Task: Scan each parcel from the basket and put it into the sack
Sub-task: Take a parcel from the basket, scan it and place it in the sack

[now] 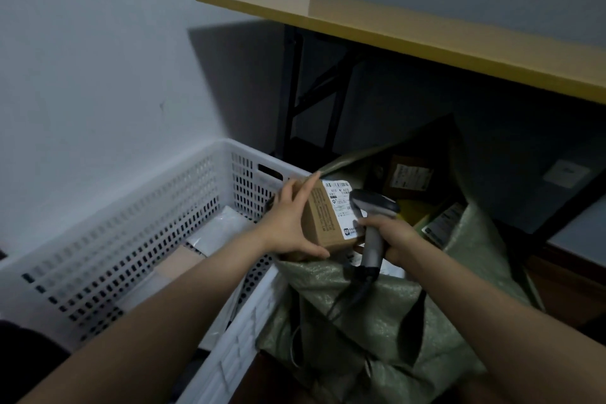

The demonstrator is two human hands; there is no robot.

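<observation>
My left hand [288, 221] grips a small brown cardboard parcel [324, 218] with a white shipping label, held above the near rim of the green woven sack [377, 315]. My right hand [393, 238] holds a grey handheld scanner [372, 207], its head right against the parcel's label. The scanner's cable hangs down over the sack. Inside the open sack lie several labelled parcels [408, 179]. The white perforated basket [131, 239] on the left holds more parcels [178, 264], partly hidden by my left forearm.
A yellow-topped table [426, 33] with black legs stands over the sack at the back right. A pale wall runs behind the basket. A dark object sits at the lower left edge.
</observation>
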